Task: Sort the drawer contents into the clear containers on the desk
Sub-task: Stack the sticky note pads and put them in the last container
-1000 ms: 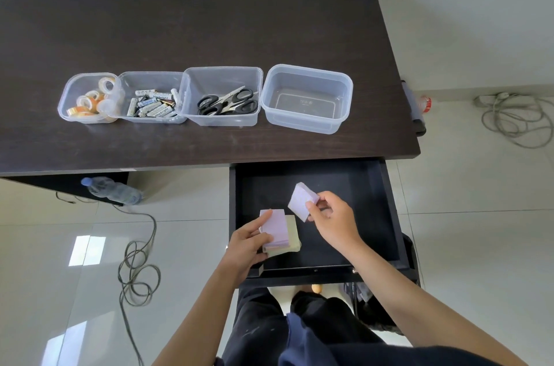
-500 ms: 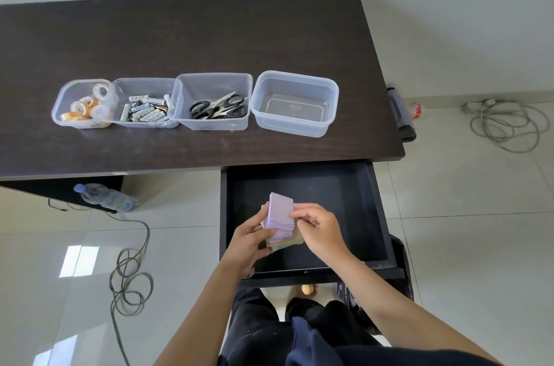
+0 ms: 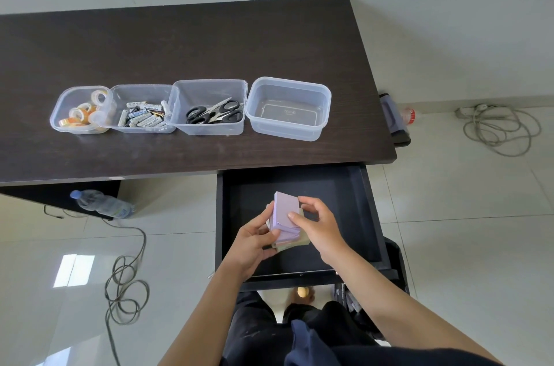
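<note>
Both hands hold a stack of purple and pale-yellow sticky-note pads (image 3: 286, 217) above the open black drawer (image 3: 353, 203). Left hand (image 3: 253, 241) fingers grasp the stack's left edge; right hand (image 3: 319, 224) fingers grasp its top pad. The empty clear plastic container (image 3: 289, 109) sits rightmost on the dark wooden surface (image 3: 186, 45).

An office or home study: dark desk (image 3: 209, 45) with open drawer (image 3: 368, 215); power cables (image 3: 503, 129) on tiled floor.
</note>
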A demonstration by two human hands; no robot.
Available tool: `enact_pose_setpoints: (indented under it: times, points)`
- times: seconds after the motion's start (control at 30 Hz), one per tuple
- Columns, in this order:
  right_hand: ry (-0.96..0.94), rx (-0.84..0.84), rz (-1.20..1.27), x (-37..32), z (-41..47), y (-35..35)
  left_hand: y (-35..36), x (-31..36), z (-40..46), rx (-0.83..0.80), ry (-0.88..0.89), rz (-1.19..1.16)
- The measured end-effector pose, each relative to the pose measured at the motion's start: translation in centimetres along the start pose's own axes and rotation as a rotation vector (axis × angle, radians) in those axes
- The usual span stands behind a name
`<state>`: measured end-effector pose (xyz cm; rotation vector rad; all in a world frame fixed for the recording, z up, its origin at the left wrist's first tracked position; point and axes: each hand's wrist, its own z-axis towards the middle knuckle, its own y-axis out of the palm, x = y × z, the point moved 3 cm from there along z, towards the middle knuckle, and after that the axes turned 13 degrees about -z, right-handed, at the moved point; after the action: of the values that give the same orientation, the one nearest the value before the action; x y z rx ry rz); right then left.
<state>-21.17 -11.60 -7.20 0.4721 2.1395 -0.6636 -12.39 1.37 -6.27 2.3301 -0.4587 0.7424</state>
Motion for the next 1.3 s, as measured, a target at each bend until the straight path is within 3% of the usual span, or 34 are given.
enact_pose_setpoints:
  times: [0.37, 0.57, 0.97, 1.3]
  points:
    - [0.080, -0.191, 0.156, 0.1, -0.6, -0.7, 0.7, 0.7, -0.7, -0.044, 0.006, 0.014]
    - [0.053, -0.193, 0.147, 0.2, -0.8, -0.5, 0.8, 1.2, -1.2, -0.059, 0.001, 0.091]
    - [-0.005, -0.192, 0.064, 0.1, -1.7, 0.3, 1.7, 1.1, -1.1, 0.112, 0.044, 0.271]
    - [-0.015, -0.205, 0.064, -0.1, -2.7, 1.2, 2.7, 1.1, -1.6, 0.032, 0.000, 0.406]
